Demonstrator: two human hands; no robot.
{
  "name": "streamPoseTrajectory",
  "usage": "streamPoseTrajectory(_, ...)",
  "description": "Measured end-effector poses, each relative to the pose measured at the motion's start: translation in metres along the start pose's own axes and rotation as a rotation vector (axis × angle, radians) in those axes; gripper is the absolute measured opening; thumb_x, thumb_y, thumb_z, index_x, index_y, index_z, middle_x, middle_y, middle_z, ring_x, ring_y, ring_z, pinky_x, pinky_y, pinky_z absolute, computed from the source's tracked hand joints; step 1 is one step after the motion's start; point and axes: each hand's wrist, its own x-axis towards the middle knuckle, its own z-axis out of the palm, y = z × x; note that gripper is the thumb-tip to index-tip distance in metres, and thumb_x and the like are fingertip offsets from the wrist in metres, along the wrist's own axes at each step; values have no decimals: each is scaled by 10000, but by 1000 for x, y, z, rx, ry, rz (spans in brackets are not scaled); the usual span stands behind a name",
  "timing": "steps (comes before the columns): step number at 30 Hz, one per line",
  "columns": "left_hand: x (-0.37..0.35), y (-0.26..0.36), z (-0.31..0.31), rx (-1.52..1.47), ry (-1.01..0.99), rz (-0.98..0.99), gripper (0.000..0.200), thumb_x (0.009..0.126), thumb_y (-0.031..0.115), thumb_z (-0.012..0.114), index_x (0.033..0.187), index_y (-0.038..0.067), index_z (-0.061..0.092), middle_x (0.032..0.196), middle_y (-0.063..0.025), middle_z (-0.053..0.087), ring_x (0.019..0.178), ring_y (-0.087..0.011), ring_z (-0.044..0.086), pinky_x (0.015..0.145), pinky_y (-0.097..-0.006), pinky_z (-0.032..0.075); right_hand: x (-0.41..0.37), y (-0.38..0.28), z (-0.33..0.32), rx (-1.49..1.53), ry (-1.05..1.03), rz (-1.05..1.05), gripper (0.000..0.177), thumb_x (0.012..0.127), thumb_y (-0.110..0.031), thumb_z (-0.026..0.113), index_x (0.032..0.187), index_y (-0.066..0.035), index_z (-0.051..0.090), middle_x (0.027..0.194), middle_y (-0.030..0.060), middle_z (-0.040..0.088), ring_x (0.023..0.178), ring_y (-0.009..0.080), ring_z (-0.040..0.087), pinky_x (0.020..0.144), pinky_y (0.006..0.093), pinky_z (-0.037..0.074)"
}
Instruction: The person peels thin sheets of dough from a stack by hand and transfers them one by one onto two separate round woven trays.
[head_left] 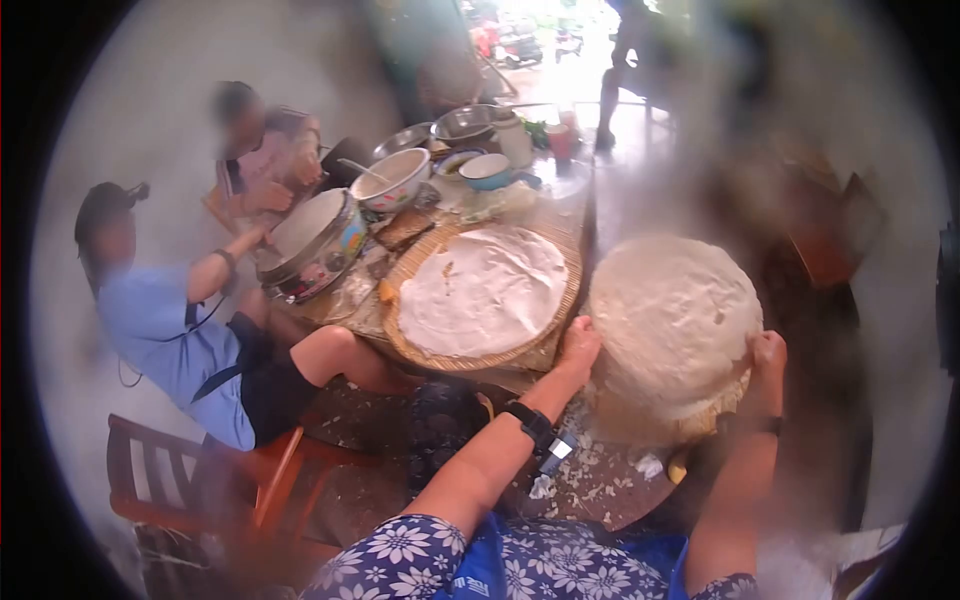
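From where I stand, the two hands at work are both occupied. The left hand [579, 346] has its fingers bent on the near side of a large round pale disc [675, 320], and the right hand [768, 355] grips the opposite edge. This disc is at three o'clock in the view; whether it touches anything underneath, I cannot tell.

In the middle, a woven tray [460, 362] lies on the crowded table [570, 195], bearing a white sheet [485, 290] with a wrinkled surface. At eleven o'clock from it there is a flowered bowl [395, 195] with a spoon inside, and at twelve a light-blue bowl [486, 180].

A person in blue shirt [180, 330] sits at nine o'clock, another person [265, 165] at ten. A wooden chair [278, 478] stands at eight. Pale scraps [590, 480] are scattered at five o'clock, and a bright doorway [545, 55] opens at twelve.
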Motion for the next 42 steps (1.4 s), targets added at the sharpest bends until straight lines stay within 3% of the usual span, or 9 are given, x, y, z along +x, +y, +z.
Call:
streamPoseTrajectory(2, 4, -3, 3, 57, 24, 4, 260, 793, 58, 521, 1049, 86, 557, 737, 34, 453, 616, -83, 443, 495, -231, 348, -8, -12, -5, 219, -61, 14, 185, 715, -188, 685, 696, -14, 625, 607, 49, 584, 503, 128, 513, 478, 278, 415)
streamPoseTrajectory(7, -3, 9, 1, 27, 11, -38, 343, 790, 67, 525, 1132, 80, 507, 816, 19, 480, 696, -109, 472, 559, -279, 379, -17, -42, -2, 541, -160, 61, 134, 769, -124, 632, 685, -54, 554, 556, 10, 482, 438, 114, 438, 410, 262, 365)
streamPoseTrajectory(9, 5, 2, -5, -21, -89, -99, 463, 781, 85, 564, 1230, 116, 453, 914, 5, 523, 748, -113, 470, 609, -285, 396, -23, -52, -4, 623, -121, 87, 136, 819, -108, 566, 705, -72, 501, 540, -19, 413, 412, 110, 395, 388, 261, 369)
streamPoseTrajectory(11, -22, 34, -9, -115, -108, -158, 535, 781, 73, 568, 1293, 83, 412, 944, -4, 529, 722, -108, 471, 596, -266, 405, -32, -73, -8, 909, -186, 205, 33, 845, -83, 524, 819, -70, 540, 684, 4, 529, 567, 120, 523, 484, 278, 463)
streamPoseTrajectory(13, -29, 44, -10, -95, -77, -157, 549, 808, 74, 552, 1325, 50, 370, 984, -18, 531, 737, -111, 482, 623, -271, 428, -39, -84, -4, 1149, -151, 279, 58, 854, -76, 512, 893, -66, 553, 783, 22, 577, 674, 134, 574, 572, 285, 500)
streamPoseTrajectory(18, -25, 45, -17, -150, -125, -153, 518, 849, 85, 524, 1327, 14, 338, 1037, -61, 520, 764, -156, 511, 668, -305, 467, -26, -57, 7, 1251, -150, 444, 57, 844, -64, 530, 889, -74, 563, 789, 27, 593, 674, 136, 576, 572, 268, 499)
streamPoseTrajectory(25, -29, 50, -15, -375, -61, -170, 472, 843, 65, 519, 1285, 12, 362, 1020, -80, 507, 757, -169, 509, 673, -304, 467, -26, -69, 15, 1340, -126, 402, 48, 830, -57, 547, 841, -85, 585, 741, 7, 591, 626, 119, 554, 514, 231, 464)
streamPoseTrajectory(31, -34, 43, -10, -83, -34, -123, 397, 849, 47, 497, 1237, 32, 419, 982, -67, 528, 713, -144, 479, 637, -285, 449, -26, -72, 13, 1383, -141, 403, 47, 833, -50, 539, 852, -62, 581, 744, 25, 600, 653, 133, 589, 534, 232, 507)
streamPoseTrajectory(42, -37, 49, -8, -143, -71, -186, 388, 828, 65, 535, 1199, 43, 423, 899, -62, 565, 655, -135, 531, 569, -273, 450, -34, -87, 9, 1388, -183, 273, 182, 847, -44, 499, 1027, -31, 527, 862, 78, 618, 716, 176, 611, 604, 314, 538)
